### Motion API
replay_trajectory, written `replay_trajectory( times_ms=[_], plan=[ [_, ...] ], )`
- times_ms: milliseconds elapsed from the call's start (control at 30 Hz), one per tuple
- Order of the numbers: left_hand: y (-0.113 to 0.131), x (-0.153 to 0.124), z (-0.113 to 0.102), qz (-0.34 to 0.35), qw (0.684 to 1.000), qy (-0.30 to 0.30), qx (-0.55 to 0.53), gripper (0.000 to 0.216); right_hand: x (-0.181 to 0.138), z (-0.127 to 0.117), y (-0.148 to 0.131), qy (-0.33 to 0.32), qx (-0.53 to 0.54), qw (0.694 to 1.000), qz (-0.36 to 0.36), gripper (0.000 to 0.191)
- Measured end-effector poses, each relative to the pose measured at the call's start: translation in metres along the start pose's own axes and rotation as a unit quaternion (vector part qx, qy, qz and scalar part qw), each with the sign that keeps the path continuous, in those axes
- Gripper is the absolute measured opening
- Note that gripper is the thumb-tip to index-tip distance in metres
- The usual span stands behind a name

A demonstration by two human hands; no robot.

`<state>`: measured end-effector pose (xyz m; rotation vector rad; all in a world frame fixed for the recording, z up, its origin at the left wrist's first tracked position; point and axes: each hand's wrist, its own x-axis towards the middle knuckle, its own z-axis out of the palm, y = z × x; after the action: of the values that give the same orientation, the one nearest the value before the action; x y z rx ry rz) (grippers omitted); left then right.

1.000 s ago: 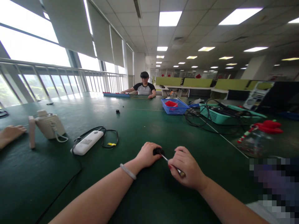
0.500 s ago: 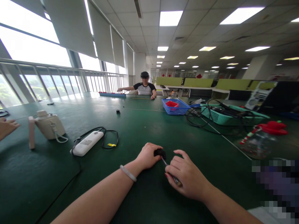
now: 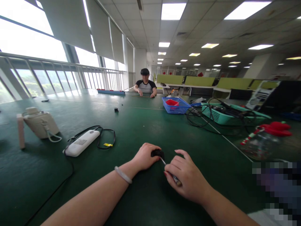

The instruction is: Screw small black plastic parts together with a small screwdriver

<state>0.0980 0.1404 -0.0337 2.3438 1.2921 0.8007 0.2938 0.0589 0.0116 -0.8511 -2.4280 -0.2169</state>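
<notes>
My left hand, with a pale bangle at the wrist, grips a small black object on the green table. The object's exact kind is unclear, as my fingers cover part of it. In my right hand is a screwdriver with a thin metal shaft. Its handle is mostly hidden by my fingers, and a brownish end shows below them. The shaft slants up to the left, its tip at the near side of the black object. Whether the tip touches it, I cannot tell.
Left lie a white power strip with a black cord and a beige bottle. Right are a blue basket, a teal basket with cables, and a red-lidded jar. A person sits across the table.
My view has shifted slightly, and the black object and my left hand appear a little further left. The person opposite has drawn in an outstretched arm. Another person's hand has left the left edge.
</notes>
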Motion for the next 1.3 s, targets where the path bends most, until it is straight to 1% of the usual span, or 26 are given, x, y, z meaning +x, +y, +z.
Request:
replay_trajectory(
  times_ms=[100,200,300,433,500,633,867,1133,1300],
  plan=[
    [0.000,0.000,-0.001,-0.007,1.000,-0.002,-0.004,0.038,0.001,0.002,-0.001,-0.018,0.006,1.000,0.019,0.016],
    [0.002,0.000,-0.002,-0.023,1.000,-0.005,-0.006,0.038,0.000,0.006,-0.004,-0.069,0.011,0.997,0.037,0.013],
    [0.005,-0.001,-0.004,-0.039,0.999,-0.011,-0.010,0.039,-0.001,0.011,-0.006,-0.112,0.018,0.993,0.040,0.009],
    [0.006,-0.002,-0.005,-0.041,0.999,-0.012,-0.016,0.044,0.000,0.010,-0.004,-0.131,0.025,0.990,0.051,0.012],
    [0.004,-0.002,-0.004,-0.039,0.999,-0.013,-0.014,0.044,0.001,0.008,-0.002,-0.122,0.032,0.990,0.064,0.015],
    [0.003,-0.003,-0.003,-0.040,0.999,-0.017,-0.010,0.042,0.001,0.004,0.004,-0.077,0.046,0.993,0.080,0.018],
    [0.005,-0.004,-0.003,-0.048,0.998,-0.016,-0.031,0.049,-0.001,0.005,0.007,-0.018,0.067,0.995,0.076,0.020],
    [0.004,-0.004,-0.004,-0.044,0.998,-0.022,-0.029,0.050,-0.002,0.004,0.009,0.011,0.087,0.993,0.082,0.016],
    [0.006,-0.004,-0.005,-0.058,0.997,-0.026,-0.030,0.053,-0.002,0.006,0.013,0.025,0.119,0.988,0.098,0.016]
  ],
)
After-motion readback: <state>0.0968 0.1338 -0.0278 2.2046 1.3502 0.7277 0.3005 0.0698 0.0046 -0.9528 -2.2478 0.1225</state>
